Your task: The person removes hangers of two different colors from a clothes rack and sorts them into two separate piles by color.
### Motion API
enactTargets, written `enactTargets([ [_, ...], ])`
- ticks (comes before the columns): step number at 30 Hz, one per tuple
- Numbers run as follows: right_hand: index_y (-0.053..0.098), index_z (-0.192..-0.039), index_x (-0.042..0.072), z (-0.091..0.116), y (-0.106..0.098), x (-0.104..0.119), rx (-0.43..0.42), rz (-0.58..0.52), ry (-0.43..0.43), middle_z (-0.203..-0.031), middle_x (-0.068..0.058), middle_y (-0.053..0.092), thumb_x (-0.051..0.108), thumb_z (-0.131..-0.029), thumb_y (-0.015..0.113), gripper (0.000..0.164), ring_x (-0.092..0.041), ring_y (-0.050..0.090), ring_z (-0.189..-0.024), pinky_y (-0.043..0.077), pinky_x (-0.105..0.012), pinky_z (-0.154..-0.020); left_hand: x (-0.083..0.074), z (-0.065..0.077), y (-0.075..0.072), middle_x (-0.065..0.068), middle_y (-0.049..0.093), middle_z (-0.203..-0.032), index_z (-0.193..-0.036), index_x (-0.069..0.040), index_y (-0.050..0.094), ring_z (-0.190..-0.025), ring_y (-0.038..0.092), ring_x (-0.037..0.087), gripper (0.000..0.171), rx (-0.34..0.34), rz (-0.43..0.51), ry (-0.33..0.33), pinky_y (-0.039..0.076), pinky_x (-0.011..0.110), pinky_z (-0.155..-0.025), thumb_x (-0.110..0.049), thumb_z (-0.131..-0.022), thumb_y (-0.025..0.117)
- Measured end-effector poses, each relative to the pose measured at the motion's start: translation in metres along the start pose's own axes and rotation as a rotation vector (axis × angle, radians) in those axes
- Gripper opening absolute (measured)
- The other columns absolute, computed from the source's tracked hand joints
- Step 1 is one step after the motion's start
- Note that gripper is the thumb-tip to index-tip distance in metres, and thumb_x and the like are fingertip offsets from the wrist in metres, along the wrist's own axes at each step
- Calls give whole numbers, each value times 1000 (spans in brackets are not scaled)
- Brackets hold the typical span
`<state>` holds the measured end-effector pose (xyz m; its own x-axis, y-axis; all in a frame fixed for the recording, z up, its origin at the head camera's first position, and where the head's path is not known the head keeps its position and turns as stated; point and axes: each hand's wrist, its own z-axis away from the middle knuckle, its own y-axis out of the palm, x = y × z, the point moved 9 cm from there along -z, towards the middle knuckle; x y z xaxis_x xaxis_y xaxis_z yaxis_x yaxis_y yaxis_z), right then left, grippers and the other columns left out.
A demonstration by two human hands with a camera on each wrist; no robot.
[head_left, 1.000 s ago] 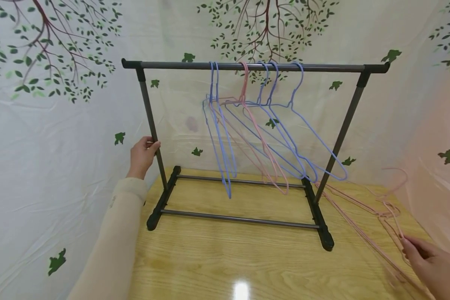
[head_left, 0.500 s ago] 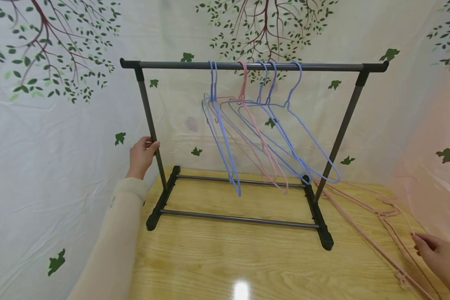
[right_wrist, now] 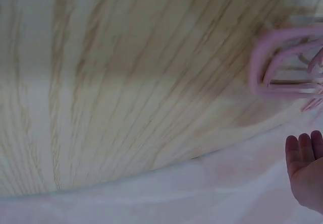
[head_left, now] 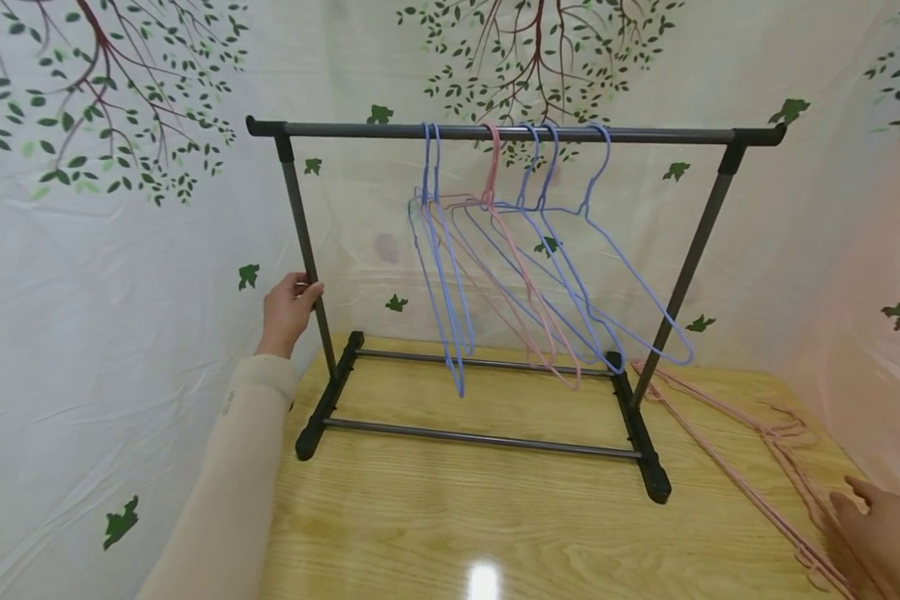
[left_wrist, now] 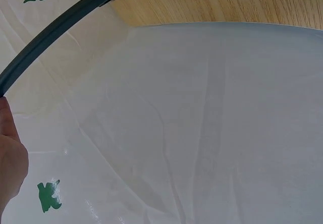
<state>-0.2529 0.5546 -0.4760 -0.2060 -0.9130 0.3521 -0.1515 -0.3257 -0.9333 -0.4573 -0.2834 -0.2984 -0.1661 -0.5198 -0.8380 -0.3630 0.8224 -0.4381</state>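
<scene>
In the head view my left hand (head_left: 288, 317) grips the left upright (head_left: 298, 217) of a dark metal clothes rack, thumb toward the front. My right hand (head_left: 885, 533) is at the lower right, beside pink clothes hangers (head_left: 780, 431) lying stacked on the table. Its fingers hold nothing; the right wrist view shows the fingers (right_wrist: 305, 148) extended, apart from the pink hangers' rounded end (right_wrist: 257, 62). From the rack's top bar (head_left: 360, 131) hang several blue hangers (head_left: 425, 167) and, between them, pink hangers (head_left: 490, 175).
The rack's black right foot (head_left: 651, 471) stands close to the pink hangers on the wood-grain table (head_left: 420, 517). A pale cloth backdrop (head_left: 157, 275) printed with trees and leaves surrounds the table's back and sides.
My right hand has let go of a pink hanger it pinched earlier and moved slightly down and right; that hanger now lies with the others. The hanging hangers sway slightly. My left hand stays put.
</scene>
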Motion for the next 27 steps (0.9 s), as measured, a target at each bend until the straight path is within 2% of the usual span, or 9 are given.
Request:
enactTargets([
  [2,36,-130,-24,2,-5,3,-43,-12,-26,-117,-54,41,28,-105,43,58,-44,61,-66,49,-48,-54,-1,0,0,24,61,-125,-129,2,54,-112,61,36,37,1,-5,6,48,48,-98,-26,-104,55],
  [5,41,-128,-23,1,-14,11,-123,-18,-67,-114,-52,44,26,-105,46,54,-45,60,-64,47,-50,-53,-2,0,0,23,63,-124,-129,1,55,-111,62,36,39,-1,-21,18,49,47,-97,-29,-104,54],
  [9,46,-127,-20,-3,-25,22,-181,-25,-49,-115,-48,49,26,-104,46,52,-64,51,-94,43,-67,-72,-1,0,0,22,64,-124,-128,0,56,-110,62,35,39,-2,-28,18,50,46,-96,-31,-104,53],
  [15,53,-123,-18,-2,-45,54,-310,-75,-88,-115,-41,56,20,-102,47,43,-60,54,-95,38,-61,-75,0,0,0,22,63,-125,-128,0,55,-111,62,36,40,7,-24,8,49,47,-97,-31,-104,53],
  [18,54,-123,-17,-3,-58,72,-365,-119,-92,-114,-40,58,19,-102,47,42,-59,54,-96,35,-62,-79,0,0,1,22,63,-125,-129,0,55,-111,62,36,40,11,-20,5,48,48,-97,-31,-104,53],
  [21,57,-124,-15,-6,-73,90,-432,-177,-83,-114,-39,59,19,-102,47,42,-52,57,-93,31,-65,-88,0,0,1,22,62,-126,-129,0,55,-111,61,36,39,15,-14,4,48,48,-97,-29,-104,54],
  [23,58,-126,-13,-7,-84,103,-477,-211,-76,-115,-38,60,20,-102,47,41,-22,61,-84,32,-65,-93,0,0,1,23,62,-126,-129,1,55,-112,61,36,39,16,-11,4,48,48,-98,-28,-104,54],
  [25,59,-128,-10,-9,-94,117,-511,-232,-60,-117,-35,61,22,-103,47,42,6,48,-79,41,-48,-92,0,0,1,23,62,-126,-129,1,55,-112,61,37,39,18,-11,0,48,48,-98,-28,-104,54],
  [27,59,-131,-6,-10,-106,131,-536,-261,-44,-120,-33,61,23,-103,48,42,21,34,-79,44,-28,-81,0,0,1,23,61,-127,-130,1,54,-112,61,37,40,23,-15,-6,47,48,-99,-30,-104,53],
])
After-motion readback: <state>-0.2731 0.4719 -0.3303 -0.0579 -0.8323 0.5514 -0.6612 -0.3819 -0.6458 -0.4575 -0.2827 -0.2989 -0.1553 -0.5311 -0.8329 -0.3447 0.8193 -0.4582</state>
